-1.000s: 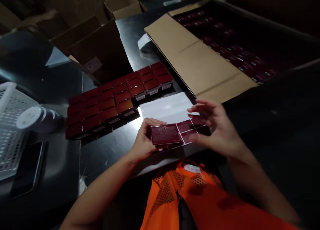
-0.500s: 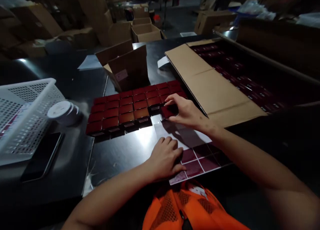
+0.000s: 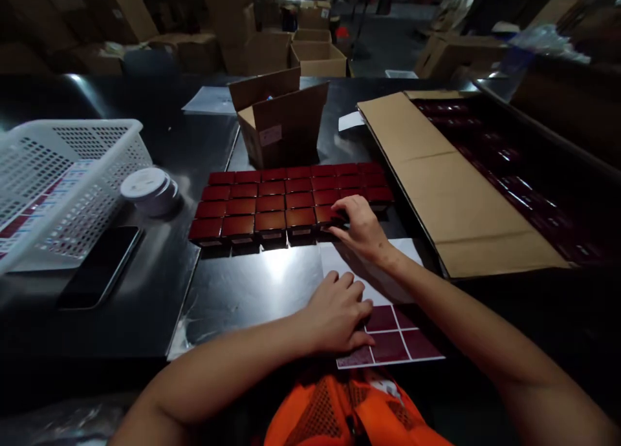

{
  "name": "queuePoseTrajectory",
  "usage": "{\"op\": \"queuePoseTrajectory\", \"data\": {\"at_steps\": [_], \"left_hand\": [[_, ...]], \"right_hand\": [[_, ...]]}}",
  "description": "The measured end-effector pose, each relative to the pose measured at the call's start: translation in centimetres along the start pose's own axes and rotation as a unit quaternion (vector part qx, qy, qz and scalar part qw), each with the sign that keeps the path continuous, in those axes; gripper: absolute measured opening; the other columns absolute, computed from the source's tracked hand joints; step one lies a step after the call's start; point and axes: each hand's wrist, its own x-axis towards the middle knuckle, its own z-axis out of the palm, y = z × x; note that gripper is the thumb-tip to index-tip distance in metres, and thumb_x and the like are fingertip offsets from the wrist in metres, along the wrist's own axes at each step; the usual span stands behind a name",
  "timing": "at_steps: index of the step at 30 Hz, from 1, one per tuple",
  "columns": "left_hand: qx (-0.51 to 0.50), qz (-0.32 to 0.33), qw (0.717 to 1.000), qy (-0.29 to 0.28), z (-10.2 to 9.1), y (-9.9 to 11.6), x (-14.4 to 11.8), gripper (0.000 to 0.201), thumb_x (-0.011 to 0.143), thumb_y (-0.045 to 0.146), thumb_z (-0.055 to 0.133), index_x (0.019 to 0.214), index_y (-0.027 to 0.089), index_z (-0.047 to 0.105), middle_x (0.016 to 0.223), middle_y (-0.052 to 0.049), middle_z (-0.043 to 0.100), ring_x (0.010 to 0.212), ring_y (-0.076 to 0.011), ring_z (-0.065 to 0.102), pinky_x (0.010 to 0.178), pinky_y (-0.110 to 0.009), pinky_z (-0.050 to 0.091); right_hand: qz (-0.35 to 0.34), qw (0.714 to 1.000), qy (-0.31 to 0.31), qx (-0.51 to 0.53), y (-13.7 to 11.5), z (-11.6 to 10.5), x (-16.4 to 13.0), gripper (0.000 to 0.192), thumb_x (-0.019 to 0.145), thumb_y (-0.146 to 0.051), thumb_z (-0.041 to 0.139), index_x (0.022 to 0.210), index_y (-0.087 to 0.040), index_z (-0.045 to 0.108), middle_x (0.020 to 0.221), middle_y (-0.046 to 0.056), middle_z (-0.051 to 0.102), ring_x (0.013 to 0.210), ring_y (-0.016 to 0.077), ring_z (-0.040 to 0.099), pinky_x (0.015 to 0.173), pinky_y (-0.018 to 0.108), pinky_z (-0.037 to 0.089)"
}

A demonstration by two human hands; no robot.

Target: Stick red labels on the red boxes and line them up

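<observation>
Head camera looks down on a dark, glossy worktable [image 3: 145, 291] where small dark-red boxes [image 3: 272, 203] stand packed edge to edge in tidy rows. The right hand [image 3: 361, 229] reaches to the near right end of that block, its fingers curled down over one small red box [image 3: 326, 214] in the front row; they touch its top and side, but whether they actually pinch it cannot be told. The left hand [image 3: 339, 317] lies flat, fingers spread and loosely bent, pressing on a sheet of dark-red labels [image 3: 398, 339] at the table's near edge, holding nothing.

Judging by its look, the box is light, thin card, stiff at the corners but easy to dent on its faces, with a slick finish. A light pinch across two opposite sides near the top seems safest. The label sheet is limp and thin, best pinned flat.

A white plastic basket [image 3: 97, 142], a roll of tape [image 3: 148, 187] and a phone [image 3: 99, 265] sit to the left; an open carton [image 3: 456, 194] lies to the right.
</observation>
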Motion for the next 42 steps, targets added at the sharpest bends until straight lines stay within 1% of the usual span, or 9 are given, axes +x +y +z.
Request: {"op": "queuePoseTrajectory", "data": {"at_steps": [3, 6, 9, 11, 17, 23, 30, 36, 42], "left_hand": [[-0.031, -0.002, 1.000, 0.003, 0.1, -0.5, 0.1, 0.051, 0.090, 0.066, 0.051, 0.109, 0.021, 0.067, 0.101, -0.009, 0.063, 0.100, -0.0286, 0.054, 0.081, -0.042, 0.042], [-0.075, -0.027, 0.996, 0.040, 0.1, -1.0, 0.2, 0.049, 0.091, 0.062, 0.053, 0.111, 0.020, 0.067, 0.106, -0.013, 0.064, 0.100, -0.0294, 0.056, 0.084, -0.044, 0.045], [-0.087, -0.039, 0.992, 0.078, -0.1, -1.4, 0.3, 0.061, 0.086, 0.064, 0.060, 0.126, 0.017, 0.062, 0.122, -0.019, 0.063, 0.117, -0.0367, 0.054, 0.097, -0.053, 0.044], [-0.071, -0.038, 0.995, 0.057, -0.5, -1.6, 0.0, 0.080, 0.078, 0.072, 0.063, 0.134, 0.015, 0.056, 0.135, -0.022, 0.057, 0.132, -0.0430, 0.046, 0.108, -0.062, 0.036], [-0.011, -0.030, 0.995, -0.093, -2.3, -2.6, -0.9, 0.118, 0.059, 0.081, 0.072, 0.151, 0.014, 0.038, 0.160, -0.024, 0.029, 0.152, -0.0454, 0.016, 0.120, -0.070, 0.006], [0.016, -0.019, 0.996, -0.086, -2.1, -2.9, -0.4, 0.113, 0.067, 0.076, 0.070, 0.153, 0.012, 0.033, 0.162, -0.024, 0.024, 0.153, -0.0430, 0.014, 0.121, -0.066, 0.014], [-0.025, -0.033, 0.995, -0.090, -1.5, -2.6, -0.3, 0.108, 0.068, 0.074, 0.071, 0.150, 0.011, 0.039, 0.158, -0.022, 0.035, 0.151, -0.0402, 0.025, 0.123, -0.060, 0.016], [-0.051, -0.051, 0.993, -0.089, -1.4, -2.8, 0.0, 0.106, 0.063, 0.068, 0.080, 0.147, 0.013, 0.044, 0.157, -0.022, 0.037, 0.149, -0.0403, 0.030, 0.121, -0.060, 0.021], [-0.061, -0.052, 0.994, -0.076, -1.6, -2.6, 0.1, 0.086, 0.069, 0.061, 0.080, 0.139, 0.017, 0.054, 0.150, -0.019, 0.049, 0.145, -0.0398, 0.039, 0.120, -0.064, 0.021]], "right_hand": [[-0.007, 0.999, 0.037, 0.020, 0.0, -1.9, -1.0, 0.033, 0.083, -0.027, 0.077, 0.107, -0.018, 0.057, 0.103, 0.011, 0.062, 0.099, 0.0297, 0.058, 0.089, 0.045, 0.051], [0.015, 0.997, 0.063, 0.050, -0.3, -6.3, -4.4, 0.033, 0.084, -0.033, 0.078, 0.108, -0.019, 0.061, 0.105, 0.009, 0.066, 0.099, 0.0260, 0.061, 0.090, 0.040, 0.052], [0.065, 0.995, 0.020, 0.072, -1.5, -10.4, -9.1, 0.021, 0.088, -0.030, 0.075, 0.106, -0.022, 0.066, 0.099, 0.004, 0.070, 0.091, 0.0210, 0.066, 0.085, 0.034, 0.054], [0.082, 0.993, -0.025, 0.087, -2.6, -11.6, -12.1, 0.016, 0.091, -0.026, 0.072, 0.106, -0.022, 0.069, 0.098, 0.004, 0.071, 0.091, 0.0198, 0.067, 0.085, 0.033, 0.056], [0.064, 0.984, -0.082, 0.144, -4.9, -7.5, -16.4, 0.029, 0.090, -0.023, 0.073, 0.118, -0.019, 0.069, 0.114, 0.011, 0.071, 0.118, 0.0273, 0.062, 0.100, 0.045, 0.054], [0.077, 0.987, -0.097, 0.100, -6.1, -3.3, -15.0, 0.049, 0.077, -0.020, 0.085, 0.121, -0.010, 0.066, 0.122, 0.015, 0.068, 0.122, 0.0311, 0.059, 0.107, 0.049, 0.049], [0.145, 0.983, -0.110, 0.037, -5.1, -4.8, -16.0, 0.042, 0.086, -0.025, 0.078, 0.125, -0.020, 0.066, 0.120, 0.011, 0.067, 0.114, 0.0299, 0.061, 0.097, 0.049, 0.051], [0.130, 0.980, -0.147, -0.038, -5.9, -5.0, -15.4, 0.035, 0.089, -0.022, 0.074, 0.123, -0.018, 0.065, 0.120, 0.012, 0.068, 0.113, 0.0302, 0.061, 0.093, 0.046, 0.050], [0.146, 0.986, -0.079, -0.013, -6.1, -4.6, -15.9, 0.029, 0.084, -0.021, 0.080, 0.110, -0.016, 0.068, 0.105, 0.010, 0.073, 0.096, 0.0282, 0.067, 0.087, 0.044, 0.053]]}}
